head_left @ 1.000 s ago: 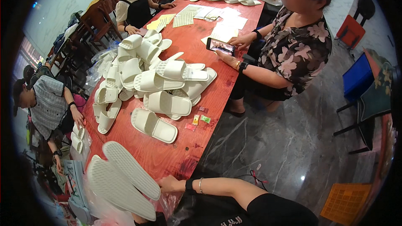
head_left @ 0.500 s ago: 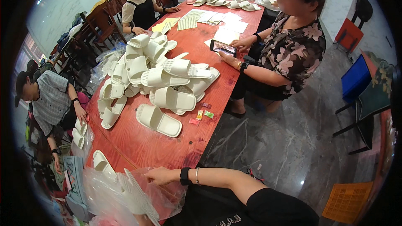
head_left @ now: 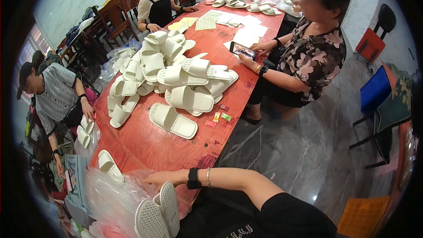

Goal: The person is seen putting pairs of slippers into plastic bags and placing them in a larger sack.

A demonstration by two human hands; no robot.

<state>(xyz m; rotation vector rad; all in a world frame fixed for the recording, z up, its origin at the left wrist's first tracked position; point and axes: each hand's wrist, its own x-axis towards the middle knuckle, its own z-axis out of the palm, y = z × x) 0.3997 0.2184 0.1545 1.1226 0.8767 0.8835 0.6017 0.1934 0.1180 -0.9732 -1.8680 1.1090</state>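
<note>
A pair of white slippers is held up at the lower edge, ridged soles outward. My left hand is hidden behind them; just before, part of it showed gripping their lower end. Behind the slippers, my right hand reaches leftward, its fingers closed at the edge of a clear plastic bag and partly covered. The thin, crumpled film spreads over the near left table corner. Just beyond it lies a single white slipper.
Many white slippers are heaped on the red table. Small wrapped candies lie near its right edge, papers farther back. A person at right holds a phone; another at left handles slippers.
The held slippers have turned so that their soles show more fully, and now hide part of my right hand. My right hand has shifted slightly left across the film. The view has shifted a little.
</note>
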